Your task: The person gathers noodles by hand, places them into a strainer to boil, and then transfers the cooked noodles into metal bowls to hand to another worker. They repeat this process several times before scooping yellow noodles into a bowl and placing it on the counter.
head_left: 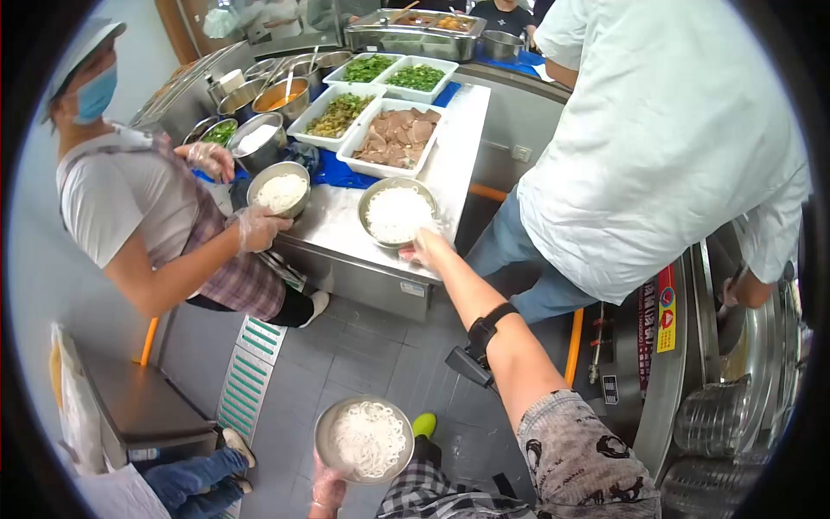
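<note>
My left hand (pixel 328 486), in a clear plastic glove, grips the near left rim of a metal bowl of white noodles (pixel 370 439), low in front of my body. With my right arm stretched forward, my right hand (pixel 424 247) holds the near rim of a second metal bowl (pixel 367 227) of white noodles at the edge of the steel table (pixel 335 208); its fingers are partly hidden. Just beyond that bowl is a white tray of sliced meat (pixel 399 137). A co-worker's gloved hand (pixel 259 229) holds another noodle bowl (pixel 281 190) to the left.
White trays of chopped greens (pixel 370 67) and pickled vegetables (pixel 341 117) stand on the table beside metal pots (pixel 281 99). A masked co-worker (pixel 138 190) stands left. A person in a white shirt (pixel 648 147) stands close right, by stacked metal pans (pixel 752 346). A floor drain (pixel 246 368) crosses the tiles.
</note>
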Tool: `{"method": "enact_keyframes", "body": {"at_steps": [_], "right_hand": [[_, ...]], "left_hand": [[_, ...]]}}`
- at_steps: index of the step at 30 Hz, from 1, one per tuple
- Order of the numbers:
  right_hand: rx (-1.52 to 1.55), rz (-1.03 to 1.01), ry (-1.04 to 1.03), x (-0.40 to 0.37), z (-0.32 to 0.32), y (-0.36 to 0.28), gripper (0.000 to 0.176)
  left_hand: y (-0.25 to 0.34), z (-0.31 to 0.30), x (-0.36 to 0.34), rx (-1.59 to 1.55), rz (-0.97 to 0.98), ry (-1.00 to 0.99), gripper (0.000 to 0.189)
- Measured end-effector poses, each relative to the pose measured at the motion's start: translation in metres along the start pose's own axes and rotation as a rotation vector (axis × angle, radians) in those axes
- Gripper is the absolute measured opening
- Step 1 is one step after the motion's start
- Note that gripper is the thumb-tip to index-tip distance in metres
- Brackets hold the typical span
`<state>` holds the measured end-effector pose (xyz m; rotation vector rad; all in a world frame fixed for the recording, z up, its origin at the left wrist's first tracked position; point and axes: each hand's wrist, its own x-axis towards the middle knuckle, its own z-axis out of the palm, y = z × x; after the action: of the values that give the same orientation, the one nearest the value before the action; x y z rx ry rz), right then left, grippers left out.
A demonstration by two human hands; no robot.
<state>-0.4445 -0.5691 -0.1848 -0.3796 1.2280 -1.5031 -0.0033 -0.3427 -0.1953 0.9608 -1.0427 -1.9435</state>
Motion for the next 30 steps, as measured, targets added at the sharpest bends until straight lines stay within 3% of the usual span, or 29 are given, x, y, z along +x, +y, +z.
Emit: {"method": "enact_keyframes", "body": {"at_steps": [1,3,4,5,6,7,9,10,12,13,15,16,17,20,21,23,25,26,27,28,29,30], "right_hand": [[0.041,-0.018,-0.004,0.014,-0.009,0.005,0.040],[0.265,-0.184,0.097,-0.065,-0.004,-0.003,0.029],[0.198,-0.174,0.152,-0.096,-0.009,-0.004,0.031],[0.254,-0.271,0.035,-0.126,-0.023,0.010,0.028],[0.193,-0.304,0.153,-0.165,-0.031,0.026,0.020],[0.092,-0.308,0.307,-0.209,-0.031,0.042,0.019],[-0.776,-0.479,0.394,-0.309,-0.061,0.086,0.030],[-0.664,-0.414,0.565,-0.333,-0.072,0.125,0.029],[-0.701,-0.265,0.611,-0.441,-0.064,0.174,0.033],[-0.295,-0.087,0.843,-0.486,-0.026,0.173,0.033],[-0.139,0.094,1.077,-0.573,0.042,0.191,0.030],[-0.407,0.154,1.084,-0.610,0.076,0.211,0.027],[-1.083,0.328,1.006,-0.616,0.114,0.190,0.022],[-0.876,0.588,1.105,-0.650,0.212,0.207,0.022],[-0.643,0.566,1.348,-0.652,0.257,0.186,0.019],[-0.362,0.499,1.592,-0.664,0.321,0.171,0.017],[0.741,-0.240,1.968,-0.686,0.318,0.201,0.017],[0.401,-0.099,1.939,-0.706,0.324,0.221,0.022],[0.416,-0.099,1.965,-0.726,0.329,0.235,0.022],[0.527,-0.228,2.078,-0.748,0.338,0.243,0.025],[0.643,-0.365,2.179,-0.767,0.346,0.247,0.028],[0.689,-0.411,2.222,-0.786,0.361,0.238,0.028]], "left_hand": [[0.000,-0.005,0.003,-0.010,-0.008,0.022,0.074],[-0.004,-0.017,0.004,-0.003,-0.054,0.003,0.073],[0.001,-0.028,0.007,-0.028,-0.102,-0.021,0.076],[0.005,-0.032,0.011,-0.047,-0.155,-0.051,0.078],[0.014,-0.031,0.017,-0.022,-0.211,-0.115,0.078],[0.024,-0.030,0.021,-0.016,-0.218,-0.126,0.074],[0.043,-0.023,0.021,0.022,-0.276,-0.212,0.069],[0.062,-0.008,0.032,0.049,-0.310,-0.260,0.069],[0.082,0.008,0.042,0.124,-0.385,-0.384,0.068],[0.097,0.011,0.050,0.146,-0.419,-0.478,0.067],[0.130,0.020,0.058,0.184,-0.506,-0.658,0.067],[0.154,0.027,0.061,0.240,-0.543,-0.734,0.066],[0.168,0.034,0.089,0.276,-0.579,-0.804,0.065],[0.184,0.050,0.108,0.260,-0.730,-1.076,0.064],[0.199,0.059,0.110,0.243,-0.796,-1.144,0.066],[0.226,0.072,0.099,0.278,-0.843,-1.279,0.063],[0.189,0.084,0.075,0.375,-0.832,-1.375,0.049],[0.164,0.090,0.053,0.395,-0.756,-1.528,0.049],[0.151,0.103,0.012,0.405,-0.838,-1.577,0.052],[0.138,0.117,-0.028,0.419,-0.918,-1.625,0.055],[0.137,0.134,-0.077,0.444,-1.147,-1.549,0.062],[0.129,0.141,-0.118,0.400,-1.181,-1.649,0.062]]}}
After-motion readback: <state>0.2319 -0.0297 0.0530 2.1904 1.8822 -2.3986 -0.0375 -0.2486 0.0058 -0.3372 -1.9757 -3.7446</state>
